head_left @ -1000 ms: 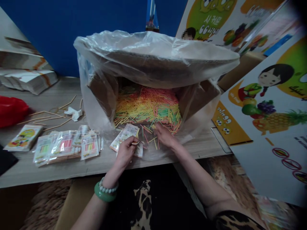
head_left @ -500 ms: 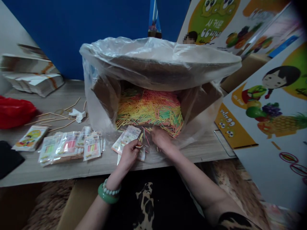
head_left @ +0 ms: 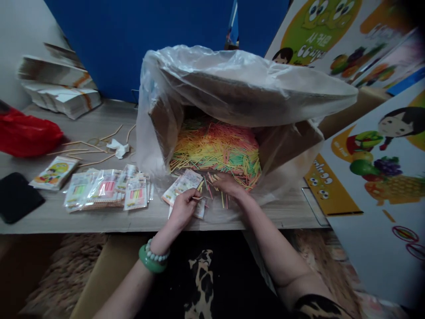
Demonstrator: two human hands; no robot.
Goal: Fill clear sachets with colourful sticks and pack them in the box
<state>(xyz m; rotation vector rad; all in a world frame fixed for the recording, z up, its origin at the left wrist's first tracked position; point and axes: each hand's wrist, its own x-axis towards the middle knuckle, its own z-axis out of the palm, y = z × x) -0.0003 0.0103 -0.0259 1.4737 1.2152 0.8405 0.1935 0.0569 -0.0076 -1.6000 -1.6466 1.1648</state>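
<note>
Hundreds of thin coloured sticks (head_left: 215, 148), pink, yellow, orange and green, lie heaped inside a cardboard box (head_left: 164, 126) tipped on its side and lined with a clear plastic bag (head_left: 232, 84); a few loose ones have spilled onto the plastic at the box mouth. Your left hand (head_left: 182, 208) is closed on a small printed packet (head_left: 182, 186) and pinches what looks like one stick at its opening, just in front of the spill. Your right hand (head_left: 229, 185) rests palm down on the loose sticks at the edge of the heap, fingers curled over them; you cannot tell whether it grips any. The two hands are near each other, the packet between them and the box.

Left of your hands, a row of filled packets (head_left: 109, 190) lies on the wooden bench (head_left: 66, 221), with one more packet (head_left: 55, 172), a black phone (head_left: 18, 197), a red bag (head_left: 28, 135) and stacked flat cartons (head_left: 63, 86) farther left. A blue wall (head_left: 133, 40) stands behind, and cartoon fruit posters (head_left: 381, 146) lean at your right.
</note>
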